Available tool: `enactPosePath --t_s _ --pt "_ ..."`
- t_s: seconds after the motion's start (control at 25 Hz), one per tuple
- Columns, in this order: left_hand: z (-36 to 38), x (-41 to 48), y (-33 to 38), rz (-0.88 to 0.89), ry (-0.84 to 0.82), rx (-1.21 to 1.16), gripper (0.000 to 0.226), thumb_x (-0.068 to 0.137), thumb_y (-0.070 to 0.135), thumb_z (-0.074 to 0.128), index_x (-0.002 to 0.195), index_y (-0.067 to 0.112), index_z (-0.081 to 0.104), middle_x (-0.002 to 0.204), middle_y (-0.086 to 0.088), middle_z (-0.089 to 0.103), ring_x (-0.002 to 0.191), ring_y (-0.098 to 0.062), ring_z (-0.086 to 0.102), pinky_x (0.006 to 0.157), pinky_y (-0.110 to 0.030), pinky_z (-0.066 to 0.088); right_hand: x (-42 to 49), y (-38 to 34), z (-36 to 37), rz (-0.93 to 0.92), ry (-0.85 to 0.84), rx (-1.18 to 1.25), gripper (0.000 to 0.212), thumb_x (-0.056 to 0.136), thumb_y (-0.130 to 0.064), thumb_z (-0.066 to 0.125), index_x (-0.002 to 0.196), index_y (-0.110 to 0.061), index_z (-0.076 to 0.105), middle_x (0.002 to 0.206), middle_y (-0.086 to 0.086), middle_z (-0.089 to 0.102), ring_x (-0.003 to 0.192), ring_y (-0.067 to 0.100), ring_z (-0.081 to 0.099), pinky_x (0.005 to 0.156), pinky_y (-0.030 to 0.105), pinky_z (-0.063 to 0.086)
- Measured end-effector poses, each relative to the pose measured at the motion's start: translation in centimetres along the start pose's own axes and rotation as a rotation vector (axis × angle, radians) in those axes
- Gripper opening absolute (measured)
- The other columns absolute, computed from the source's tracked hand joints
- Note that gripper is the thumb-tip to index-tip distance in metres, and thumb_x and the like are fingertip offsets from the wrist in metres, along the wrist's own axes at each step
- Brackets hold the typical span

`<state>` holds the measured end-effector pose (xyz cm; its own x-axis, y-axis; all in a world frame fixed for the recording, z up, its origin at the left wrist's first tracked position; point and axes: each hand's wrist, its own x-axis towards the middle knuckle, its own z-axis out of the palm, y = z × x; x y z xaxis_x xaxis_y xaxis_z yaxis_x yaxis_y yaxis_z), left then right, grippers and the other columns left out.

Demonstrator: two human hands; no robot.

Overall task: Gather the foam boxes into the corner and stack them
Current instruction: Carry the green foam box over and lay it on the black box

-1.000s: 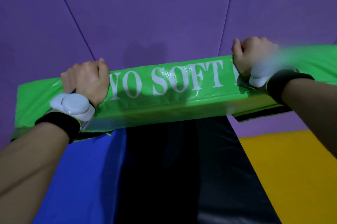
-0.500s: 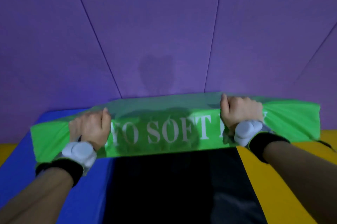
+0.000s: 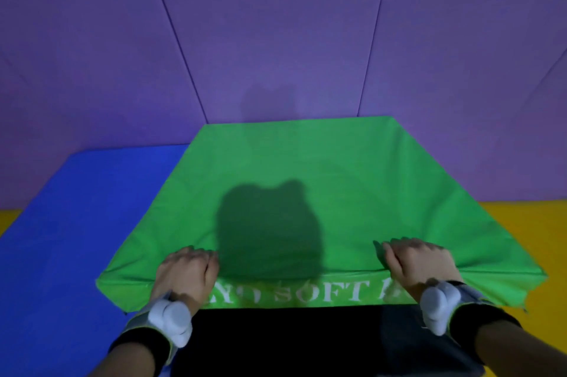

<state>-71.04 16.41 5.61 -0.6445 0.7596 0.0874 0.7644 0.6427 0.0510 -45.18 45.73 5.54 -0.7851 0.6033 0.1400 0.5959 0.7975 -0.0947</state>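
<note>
The green foam box [image 3: 322,192] is a wide flat slab in shiny, wrinkly vinyl with white lettering on its near edge, lying on a black box [image 3: 291,343] with its far edge against the purple padded wall [image 3: 276,39] at 12 o'clock — blue mat [image 3: 76,223] at 9, yellow floor [image 3: 537,238] at 3. Left hand [image 3: 187,275] and right hand [image 3: 418,264] both curl over its near edge, pinching the cover. Half a second ago it was tipped up showing mostly its lettered side — now the top lies flat.
</note>
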Motion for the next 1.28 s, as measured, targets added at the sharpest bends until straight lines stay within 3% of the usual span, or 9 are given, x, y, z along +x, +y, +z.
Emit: enactPosePath --t_s 0.16,0.32,0.44,0.56,0.68,0.84,1.0,1.12,1.28 --pt "3.0 -2.2 1.2 -0.067 -0.054 -0.033 0.045 0.081 0.047 0.032 0.073 0.014 0.061 0.074 -0.006 0.063 0.071 -0.028 0.058 0.066 -0.036 0.042 -2.1 0.8 3.5 0.134 -0.181 0.003 0.029 0.087 -0.053 0.045 0.091 -0.025 0.051 0.1 -0.001 0.061 0.093 0.021 0.055 0.073 0.031 0.042" --pt "4.5 -3.6 1.9 -0.078 -0.095 -0.034 0.054 0.081 0.057 0.037 0.111 0.019 0.062 0.113 0.0 0.064 0.106 -0.024 0.056 0.087 -0.039 0.042 -3.7 1.4 5.1 0.061 -0.257 0.008 0.07 0.077 -0.065 0.052 0.134 -0.027 0.037 0.138 -0.002 0.045 0.126 0.021 0.039 0.101 0.037 0.032" --pt "5.4 -4.4 1.9 -0.072 -0.133 -0.087 0.063 0.084 0.055 0.051 0.137 0.022 0.044 0.146 0.0 0.045 0.136 -0.02 0.035 0.107 -0.04 0.031 -4.4 1.4 5.6 0.022 -0.346 0.041 0.095 0.073 -0.073 0.05 0.147 -0.03 0.009 0.158 -0.003 0.013 0.143 0.021 0.014 0.113 0.041 0.017" --pt "6.3 -4.6 2.2 -0.036 -0.231 -0.087 0.082 0.08 0.057 0.06 0.148 0.028 0.022 0.159 0.005 0.018 0.146 -0.016 0.009 0.117 -0.039 0.016 -4.8 1.5 6.3 0.004 -0.463 0.026 0.106 0.071 -0.066 0.06 0.145 -0.036 -0.009 0.158 -0.005 -0.008 0.144 0.023 -0.003 0.116 0.047 0.006" --pt "7.7 -4.6 2.6 0.024 -0.308 -0.043 0.094 0.076 0.059 0.063 0.15 0.029 0.013 0.161 0.004 0.008 0.147 -0.018 -0.002 0.118 -0.04 0.011 -5.0 1.5 7.3 -0.002 -0.571 0.017 0.12 0.066 -0.057 0.073 0.142 -0.039 -0.018 0.156 -0.005 -0.018 0.143 0.026 -0.012 0.114 0.053 -0.001" --pt "9.6 -3.5 2.1 0.054 -0.371 0.018 0.102 0.073 0.058 0.066 0.15 0.03 0.005 0.161 0.001 0.001 0.147 -0.024 -0.008 0.118 -0.046 0.008 -4.3 0.2 8.7 0.008 -0.625 -0.03 0.13 0.061 -0.04 0.083 0.141 -0.039 -0.021 0.146 -0.009 -0.03 0.142 0.03 -0.015 0.11 0.062 -0.003" --pt "11.4 -2.3 0.8 0.092 -0.467 0.098 0.102 0.075 0.061 0.061 0.149 0.036 -0.004 0.161 0.001 -0.011 0.144 -0.035 -0.014 0.116 -0.055 0.005 -2.4 -1.1 11.2 -0.016 -0.631 -0.101 0.128 0.07 -0.025 0.078 0.133 -0.034 -0.033 0.149 -0.005 -0.033 0.141 0.033 -0.017 0.108 0.068 0.002" --pt "11.8 -0.5 -0.9 0.082 -0.494 0.15 0.096 0.081 0.057 0.057 0.148 0.036 -0.008 0.16 0.0 -0.013 0.144 -0.041 -0.009 0.115 -0.059 0.01 -0.1 -2.5 11.7 0.01 -0.695 -0.089 0.125 0.071 -0.027 0.078 0.138 -0.038 -0.026 0.152 -0.006 -0.028 0.142 0.033 -0.013 0.109 0.066 0.012" --pt "12.0 0.7 -1.7 0.094 -0.553 0.151 0.094 0.083 0.056 0.055 0.148 0.034 -0.01 0.16 -0.003 -0.016 0.143 -0.044 -0.006 0.114 -0.061 0.013 1.0 -3.5 11.9 0.009 -0.728 -0.095 0.12 0.073 -0.026 0.077 0.139 -0.042 -0.022 0.152 -0.006 -0.028 0.142 0.033 -0.014 0.109 0.066 0.012"
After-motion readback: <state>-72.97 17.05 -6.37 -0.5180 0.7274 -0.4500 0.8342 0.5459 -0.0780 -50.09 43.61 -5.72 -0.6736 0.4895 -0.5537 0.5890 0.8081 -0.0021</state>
